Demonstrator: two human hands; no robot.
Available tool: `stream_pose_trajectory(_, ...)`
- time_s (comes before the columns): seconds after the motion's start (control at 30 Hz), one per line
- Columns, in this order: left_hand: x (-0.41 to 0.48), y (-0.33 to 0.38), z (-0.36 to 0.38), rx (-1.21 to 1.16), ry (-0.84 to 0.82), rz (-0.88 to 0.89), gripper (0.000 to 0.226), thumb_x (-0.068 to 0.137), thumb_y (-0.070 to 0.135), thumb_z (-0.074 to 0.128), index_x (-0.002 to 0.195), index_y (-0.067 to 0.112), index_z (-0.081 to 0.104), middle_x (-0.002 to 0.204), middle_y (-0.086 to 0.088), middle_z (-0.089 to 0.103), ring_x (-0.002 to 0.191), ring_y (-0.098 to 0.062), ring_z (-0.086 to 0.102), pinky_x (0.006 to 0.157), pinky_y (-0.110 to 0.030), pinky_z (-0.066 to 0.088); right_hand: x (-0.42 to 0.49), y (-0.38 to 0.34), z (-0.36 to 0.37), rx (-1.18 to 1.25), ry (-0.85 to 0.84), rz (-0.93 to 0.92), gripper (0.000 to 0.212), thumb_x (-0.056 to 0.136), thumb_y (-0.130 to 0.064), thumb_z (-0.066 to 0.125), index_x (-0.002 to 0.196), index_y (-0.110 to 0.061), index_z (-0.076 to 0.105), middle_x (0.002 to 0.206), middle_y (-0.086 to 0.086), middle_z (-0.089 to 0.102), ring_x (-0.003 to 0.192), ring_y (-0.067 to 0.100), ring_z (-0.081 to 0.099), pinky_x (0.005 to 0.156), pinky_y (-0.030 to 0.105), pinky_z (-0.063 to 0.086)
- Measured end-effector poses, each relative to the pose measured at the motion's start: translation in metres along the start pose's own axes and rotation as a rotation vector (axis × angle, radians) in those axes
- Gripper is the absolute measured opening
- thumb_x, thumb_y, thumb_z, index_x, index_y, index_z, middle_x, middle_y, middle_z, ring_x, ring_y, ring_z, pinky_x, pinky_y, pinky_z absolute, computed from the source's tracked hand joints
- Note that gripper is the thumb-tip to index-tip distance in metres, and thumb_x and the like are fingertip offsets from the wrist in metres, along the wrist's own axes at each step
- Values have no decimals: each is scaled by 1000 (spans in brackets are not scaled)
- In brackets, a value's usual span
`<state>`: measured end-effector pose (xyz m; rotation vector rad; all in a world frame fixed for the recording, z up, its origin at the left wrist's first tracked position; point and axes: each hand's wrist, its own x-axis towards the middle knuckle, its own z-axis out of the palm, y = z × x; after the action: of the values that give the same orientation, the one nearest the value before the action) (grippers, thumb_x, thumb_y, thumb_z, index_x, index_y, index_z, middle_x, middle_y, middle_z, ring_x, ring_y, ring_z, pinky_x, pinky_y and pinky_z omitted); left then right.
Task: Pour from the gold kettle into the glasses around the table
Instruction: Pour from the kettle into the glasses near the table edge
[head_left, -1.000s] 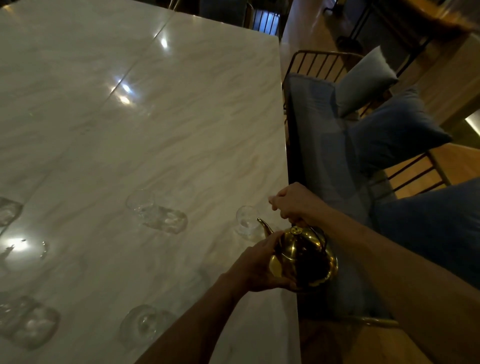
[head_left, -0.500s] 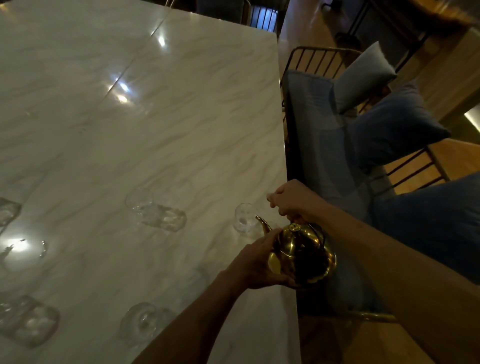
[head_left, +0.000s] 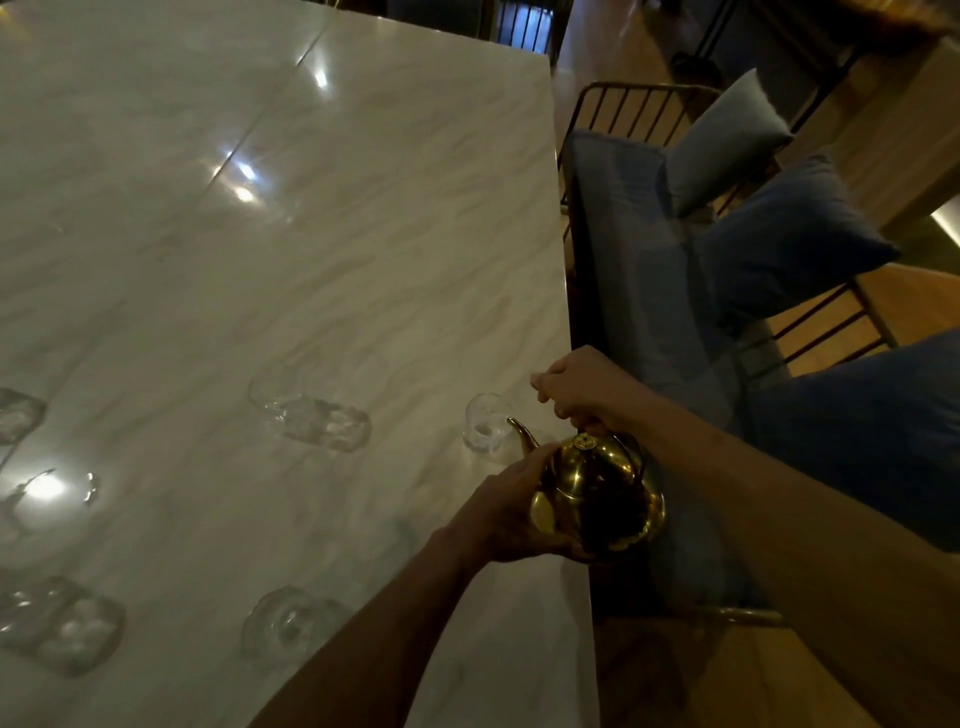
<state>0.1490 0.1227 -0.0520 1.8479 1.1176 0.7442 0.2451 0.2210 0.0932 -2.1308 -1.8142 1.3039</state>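
Only slightly has the gold kettle (head_left: 597, 499) moved in the last second: it has lifted a shade against the small glass (head_left: 485, 428), and its spout (head_left: 519, 431) remains at the glass's near rim. We hold the kettle in the air at the right-hand edge of the marble surface (head_left: 363, 260). The right hand (head_left: 582, 395) has its fingers curled round the top handle. The left hand (head_left: 514, 512) cups the belly, fingers wrapped against the metal.

We judge the pour into this glass to be in hand or about to begin. Whether liquid is running we cannot tell, as the light is too dim.

Three more glasses (head_left: 311, 415) (head_left: 288, 621) (head_left: 57, 623) stand further left and look to be waiting their turn. Because the glass sits near the surface's edge, the tilt should be gentle.
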Motion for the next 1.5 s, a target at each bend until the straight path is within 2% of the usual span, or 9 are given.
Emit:
stream_pose_trajectory(0.17, -1, 0, 3, 59, 8, 6, 108, 62, 56, 86, 150, 36, 26, 146, 18, 45, 130, -8, 50, 100, -42, 52, -7, 13, -1, 84, 47, -31, 27, 96, -25, 55, 88, -2, 67, 55, 5, 50, 39, 10, 35, 39, 20, 30)
stream_pose_trajectory(0.33, -4, 6, 4, 125, 10, 16, 106, 66, 50, 86, 150, 33, 25, 148, 14, 43, 132, -8, 49, 100, -38, 52, -20, 32, 2, 110, 112, -156, 28, 97, -29, 54, 84, -9, 69, 64, 3, 59, 49, 10, 47, 42, 20, 37)
stream_pose_trajectory(0.57, -24, 14, 4, 213, 82, -10, 104, 68, 49, 84, 151, 27, 26, 146, 9, 47, 129, -9, 52, 98, -38, 53, -36, 41, 15, 77, 142, -330, 23, 98, -34, 52, 80, -24, 65, 73, -9, 60, 64, 4, 53, 61, 24, 42)
stream_pose_trajectory(0.73, -55, 17, -7, 305, 148, -85, 113, 65, 51, 86, 153, 17, 24, 151, -5, 45, 133, -22, 49, 109, -35, 42, -59, 28, 32, -16, 104, -420, 25, 97, -35, 52, 91, -18, 70, 91, -4, 67, 79, 10, 62, 76, 31, 53)
stream_pose_trajectory(0.83, -75, 15, -17, 372, 156, -117, 119, 65, 59, 83, 155, 16, 18, 154, -6, 41, 137, -24, 45, 110, -47, 42, -74, 18, 45, -60, 64, -464, 26, 98, -35, 51, 94, -18, 71, 93, -5, 66, 80, 3, 59, 69, 23, 45)
stream_pose_trajectory(0.93, -100, 20, -23, 375, 196, -98, 112, 66, 56, 83, 153, 20, 23, 151, -2, 45, 133, -21, 49, 105, -46, 46, -93, 6, 60, -87, 17, -503, 25, 98, -35, 52, 93, -19, 71, 88, -8, 64, 80, 1, 59, 64, 19, 41)
stream_pose_trajectory(1.03, -133, 31, -21, 342, 262, -78, 102, 69, 54, 80, 151, 23, 28, 146, 2, 50, 128, -18, 54, 100, -44, 49, -117, -6, 78, -131, -16, -535, 27, 97, -36, 54, 81, -21, 69, 81, -7, 65, 72, 7, 63, 62, 24, 47)
stream_pose_trajectory(1.23, -204, 42, -14, 306, 258, -134, 105, 74, 56, 73, 152, 33, 7, 157, -3, 35, 141, -23, 40, 111, -50, 40, -163, -25, 120, -206, -118, -536, 29, 96, -32, 57, 78, -14, 69, 64, 0, 61, 55, 12, 55, 53, 23, 45)
stream_pose_trajectory(1.5, -256, 39, -11, 152, 236, -197, 107, 71, 48, 83, 152, 34, 16, 149, 8, 43, 130, -13, 51, 105, -37, 49, -189, -40, 166, -250, -159, -441, 35, 97, -29, 55, 91, 2, 70, 62, 7, 57, 41, 13, 43, 39, 18, 37)
